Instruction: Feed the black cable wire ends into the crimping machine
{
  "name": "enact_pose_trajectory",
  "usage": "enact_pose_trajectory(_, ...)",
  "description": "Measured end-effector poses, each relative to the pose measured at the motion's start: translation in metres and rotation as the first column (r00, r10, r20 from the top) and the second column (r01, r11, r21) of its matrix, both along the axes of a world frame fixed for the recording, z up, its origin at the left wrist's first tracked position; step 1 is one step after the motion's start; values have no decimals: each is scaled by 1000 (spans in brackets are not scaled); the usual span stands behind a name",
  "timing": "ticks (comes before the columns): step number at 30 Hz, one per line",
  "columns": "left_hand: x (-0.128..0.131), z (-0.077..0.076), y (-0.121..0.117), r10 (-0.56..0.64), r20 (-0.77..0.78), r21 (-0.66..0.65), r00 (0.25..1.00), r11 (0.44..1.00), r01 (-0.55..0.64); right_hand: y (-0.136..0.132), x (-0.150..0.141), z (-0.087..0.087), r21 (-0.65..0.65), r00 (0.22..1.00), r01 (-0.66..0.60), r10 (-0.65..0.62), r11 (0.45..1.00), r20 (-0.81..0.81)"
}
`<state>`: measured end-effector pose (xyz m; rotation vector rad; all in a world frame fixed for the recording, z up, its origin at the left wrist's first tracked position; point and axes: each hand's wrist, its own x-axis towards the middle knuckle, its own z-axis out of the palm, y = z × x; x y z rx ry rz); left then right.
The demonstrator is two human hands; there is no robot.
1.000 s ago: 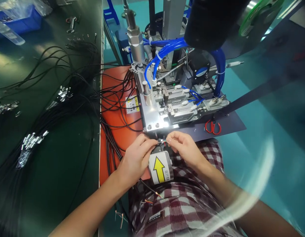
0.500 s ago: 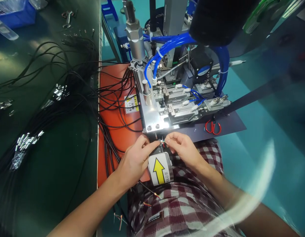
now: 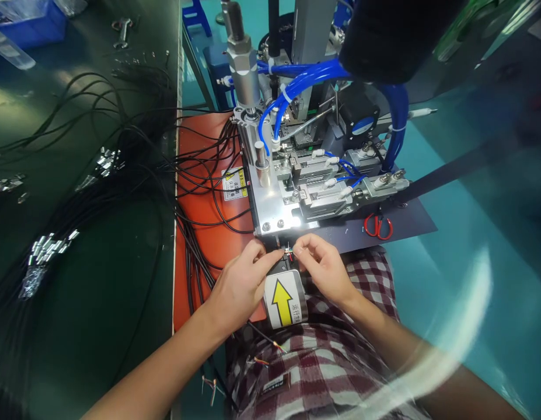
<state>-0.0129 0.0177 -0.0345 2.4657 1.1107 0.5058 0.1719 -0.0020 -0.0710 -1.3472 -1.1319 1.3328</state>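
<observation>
"Gripping what, up close?"
"Pinches fine coloured wires [image 3: 289,252] with the right hand [image 3: 323,267], thumb and finger nearly together. Rests the left hand [image 3: 240,280] at the same wires; impossible to tell whether closed on anything."

"Hemmed in by what?"
"By the machine's metal plate [image 3: 270,207] just beyond the fingertips, and by a white, yellow-arrowed cover [image 3: 285,298] on the near side."

"And farther out?"
"To the right, red-handled scissors [image 3: 377,226]; above, blue hoses [image 3: 311,77]; to the left, black cables [image 3: 188,251] across an orange mat [image 3: 213,248], then silver-tipped bundles [image 3: 51,249], a wrench [image 3: 123,36] and a blue bin [image 3: 46,29]."
</observation>
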Motion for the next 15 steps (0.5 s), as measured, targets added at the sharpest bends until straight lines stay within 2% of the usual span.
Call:
enact_pose_trajectory(4,0,0,0,2,-2,5,1000,1000,-2,0,0,-1,12,1000,12,-12,1000,15)
enact_pose_trajectory(10,1,0,-1,-5,-15,19,1000,1000,5,3,0,8,-116,996,-16,6,993,-90)
enact_pose_trajectory(15,1,0,-1,-12,-14,40,1000,999,12,0,-2,4,-62,1000,6,-7,998,-13)
